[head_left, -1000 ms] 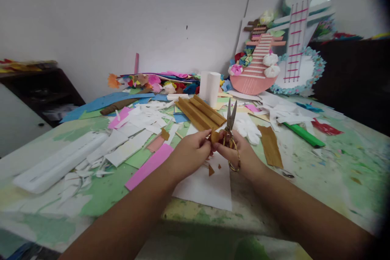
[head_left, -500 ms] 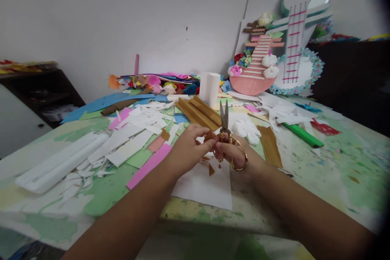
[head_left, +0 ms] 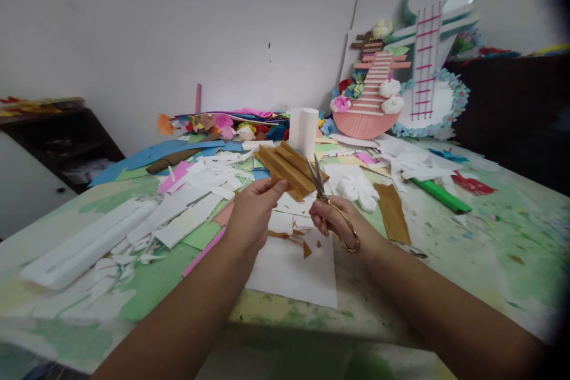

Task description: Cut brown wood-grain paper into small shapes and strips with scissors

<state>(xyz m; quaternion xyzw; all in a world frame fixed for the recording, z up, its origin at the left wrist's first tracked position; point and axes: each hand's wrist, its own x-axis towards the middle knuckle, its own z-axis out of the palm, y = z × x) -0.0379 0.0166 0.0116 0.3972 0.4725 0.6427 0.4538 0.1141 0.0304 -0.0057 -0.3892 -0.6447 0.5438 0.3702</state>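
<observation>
My left hand (head_left: 252, 214) is closed, thumb and forefinger pinched on what looks like a piece of brown crepe paper (head_left: 290, 180). Its outline blends with the folded brown crepe paper (head_left: 271, 160) lying behind, so its shape is hard to make out. In my right hand (head_left: 336, 219) are gold-handled scissors (head_left: 317, 179), fingers in the loops, blades pointing up and slightly parted. Below and between both hands, brown scraps (head_left: 307, 249) lie on a white sheet (head_left: 294, 279).
A white paper flower (head_left: 358, 190) and a flat brown strip (head_left: 394, 214) lie right of my hands. White paper scraps (head_left: 209, 175) and a long white device (head_left: 91, 243) are at left. A white roll (head_left: 303, 130) stands behind, near a pink paper instrument (head_left: 367, 122).
My hands have moved apart, left hand leftward and slightly up. The scissors have tilted left. The small brown piece pinched between both hands before is no longer seen there, and the scraps below show more.
</observation>
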